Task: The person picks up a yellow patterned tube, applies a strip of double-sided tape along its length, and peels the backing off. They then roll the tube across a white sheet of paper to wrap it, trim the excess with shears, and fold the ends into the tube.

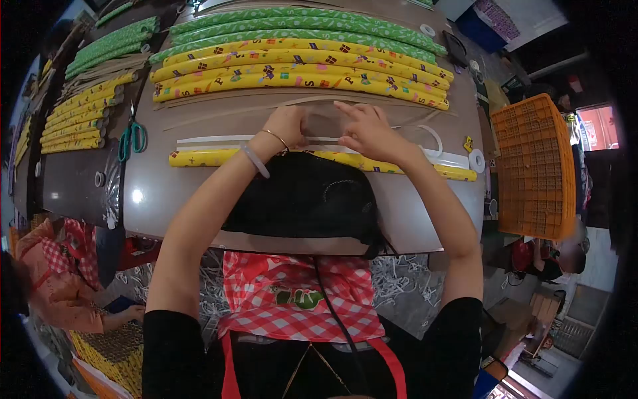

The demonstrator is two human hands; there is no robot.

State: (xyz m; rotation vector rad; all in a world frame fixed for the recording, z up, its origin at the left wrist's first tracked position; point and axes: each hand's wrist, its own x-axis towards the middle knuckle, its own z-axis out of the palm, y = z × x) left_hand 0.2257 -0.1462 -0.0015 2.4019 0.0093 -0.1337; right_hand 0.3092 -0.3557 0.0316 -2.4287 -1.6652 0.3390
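My left hand (287, 125), with a bangle and a pale band at the wrist, is raised over the table with its fingers curled in. Whatever is in them, if anything, is blurred. My right hand (372, 133) faces it, fingers stretched and apart, index finger pointing left. Beneath both wrists lies a yellow printed paper roll (405, 166), with a white strip (206, 139) along its far side. A black fabric bag (299, 199) sits on the near table edge, partly covering the roll. Beyond my hands, several yellow rolls (299, 66) are stacked beside green rolls (306, 26).
Green-handled scissors (133, 136) lie at the left near more yellow rolls (83, 120). A white tape roll (476, 160) and a small yellow item (468, 143) rest at the right edge. An orange crate (535, 166) stands beyond. At the left sits another person (73, 279).
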